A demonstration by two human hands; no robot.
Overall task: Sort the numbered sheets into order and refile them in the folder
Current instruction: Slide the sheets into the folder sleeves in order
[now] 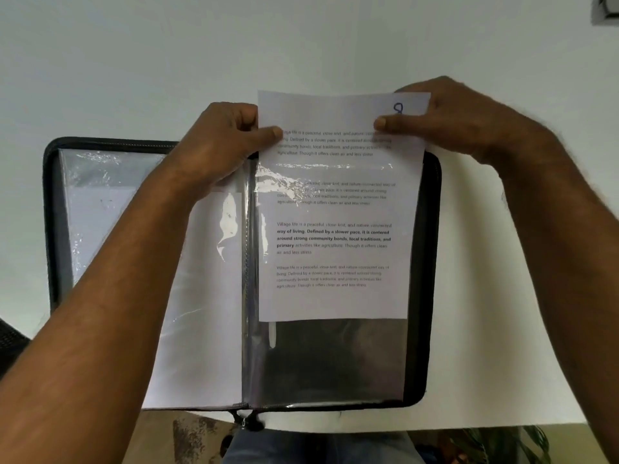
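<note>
On the right half of the open black zip-edged folder [432, 229], a white printed sheet with a handwritten number at its top right corner [335, 209] sits partway down a clear plastic sleeve [335, 363], its far end sticking out past the sleeve mouth. The left hand [231, 139] pinches the sheet's far left corner and the right hand [445, 118] pinches the far right corner, thumbs on the face. To seat it well, I would push both corners down evenly so the paper stays square and does not buckle at the mouth; the dark lower part of the sleeve looks unfilled. On the left, another clear pocket holding white paper [201, 296] lies partly under the left forearm. The folder rests on a white table [502, 329].
</note>
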